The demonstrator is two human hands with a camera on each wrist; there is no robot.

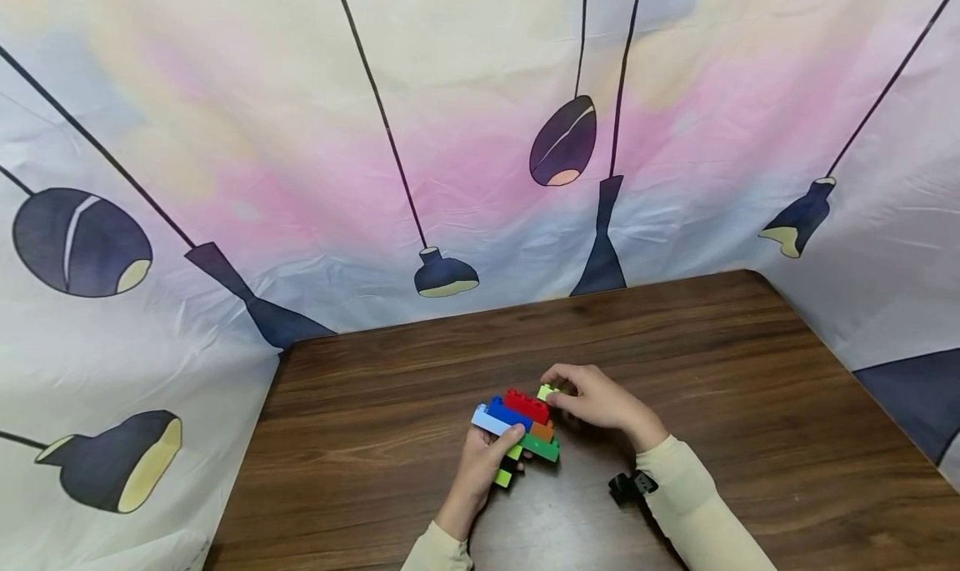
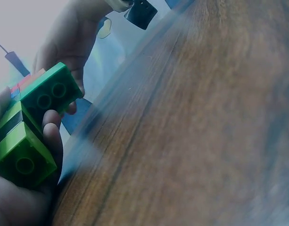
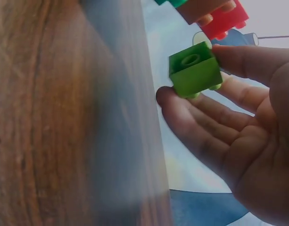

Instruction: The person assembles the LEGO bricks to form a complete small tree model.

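Note:
My left hand [image 1: 474,464] grips a joined stack of toy building bricks, its thumb over the top face. In the stack are a light blue brick [image 1: 491,422], a blue brick [image 1: 508,414], a red brick [image 1: 527,404], an orange brick [image 1: 542,430] and a green brick [image 1: 542,448]. Below them, a black piece sits between lime pieces; the lower lime brick [image 2: 24,157] lies within the left fingers. Just off the red end, my right hand [image 1: 602,400] pinches a small lime brick [image 3: 196,75] between thumb and fingers. A gap separates it from the stack in the right wrist view.
Both hands are above a dark brown wooden table [image 1: 360,471]. A cloth backdrop [image 1: 465,162] printed with hanging lamps rises behind the table and at its sides. On the right sleeve's cuff sits a black wrist camera [image 1: 632,487].

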